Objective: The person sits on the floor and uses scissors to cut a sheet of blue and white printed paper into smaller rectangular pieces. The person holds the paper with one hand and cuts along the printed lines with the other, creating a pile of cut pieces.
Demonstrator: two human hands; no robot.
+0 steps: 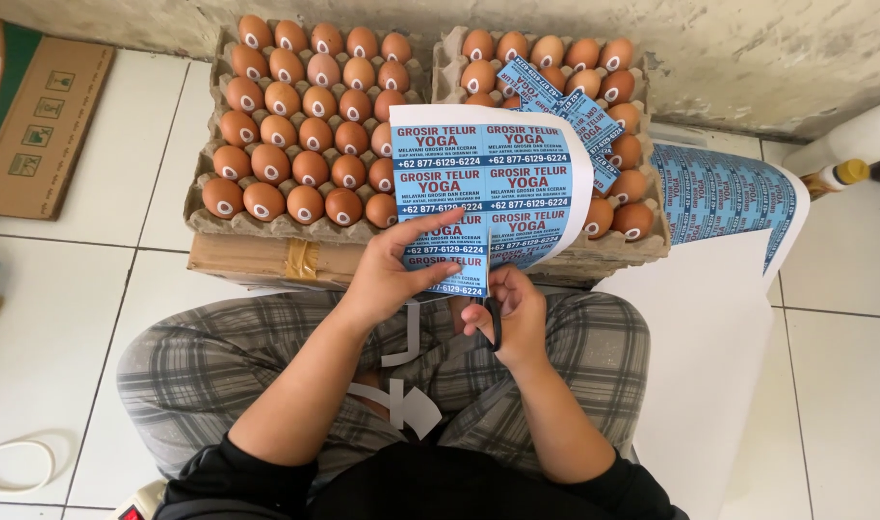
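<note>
Cutting a label sheet over the lap

The left hand pinched the sheet before the egg trays; the right hand was closed on scissors at its lower edge.

- Sheet of blue labels: white paper printed with rows of blue rectangles bearing red and white lettering; held upright over the lap, top edge curling back, lower left corner pinched, part of the bottom already cut away.
- Scissors: dark handles, mostly hidden, at the sheet's bottom edge.
</note>
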